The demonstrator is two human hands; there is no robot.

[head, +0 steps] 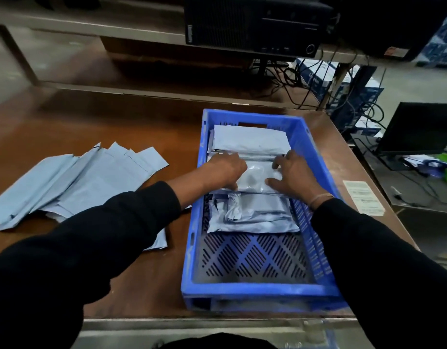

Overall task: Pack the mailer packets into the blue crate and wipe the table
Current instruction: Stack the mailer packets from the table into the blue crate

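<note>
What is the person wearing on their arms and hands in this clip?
Both arms are in long black sleeves reaching roughly to the wrists. The left hand and right hand are bare, with no gloves. A thin light band circles the right wrist just past the cuff. No rings or watch are visible.

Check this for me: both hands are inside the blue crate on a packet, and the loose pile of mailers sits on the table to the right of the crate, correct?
Not quite. The head view shows the loose pile of mailers on the table to the left of the blue crate, not the right. Both the left hand and right hand are indeed inside it on a packet.
</note>
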